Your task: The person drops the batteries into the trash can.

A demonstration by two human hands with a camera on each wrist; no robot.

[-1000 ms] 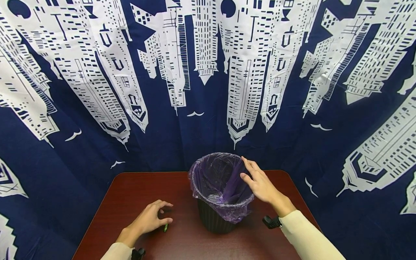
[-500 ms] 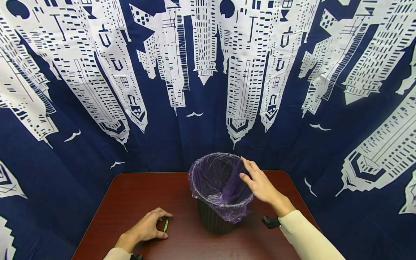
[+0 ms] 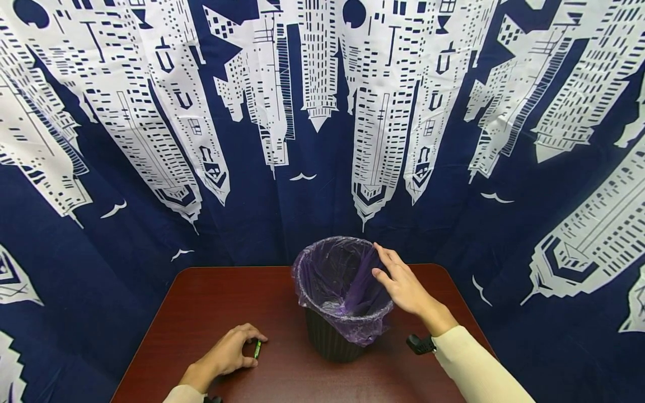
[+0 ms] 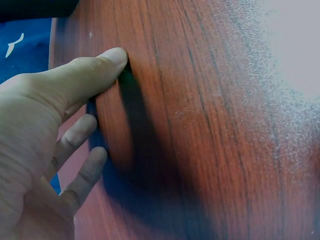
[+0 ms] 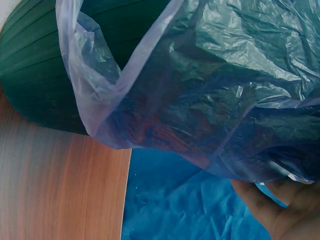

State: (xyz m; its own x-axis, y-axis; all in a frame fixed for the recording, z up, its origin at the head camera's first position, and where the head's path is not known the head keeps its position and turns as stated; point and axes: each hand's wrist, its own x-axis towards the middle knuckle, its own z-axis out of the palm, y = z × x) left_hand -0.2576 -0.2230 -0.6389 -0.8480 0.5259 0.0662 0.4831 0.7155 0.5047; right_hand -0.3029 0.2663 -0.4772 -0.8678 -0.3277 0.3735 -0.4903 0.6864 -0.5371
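A small green battery (image 3: 257, 349) lies between the thumb and index finger of my left hand (image 3: 224, 352), which pinches it end to end low over the table. In the left wrist view the thumb (image 4: 85, 75) reaches down to the wood and the battery is hidden. A dark ribbed trash bin (image 3: 332, 338) stands upright, lined with a purple plastic bag (image 3: 370, 330) folded over its rim. My right hand (image 3: 405, 288) rests at the bin's right rim with fingers extended. Loose bag film covers its fingertips in the right wrist view.
The reddish-brown wooden table (image 3: 211, 296) has rounded far corners. Behind it hangs a navy curtain (image 3: 252, 224) with white skyscraper prints. The bin stands right of the left hand, near the table's middle.
My left hand has lowered toward the front, and its thumb and index finger have closed in on the battery's ends. The right hand and the bin have stayed put.
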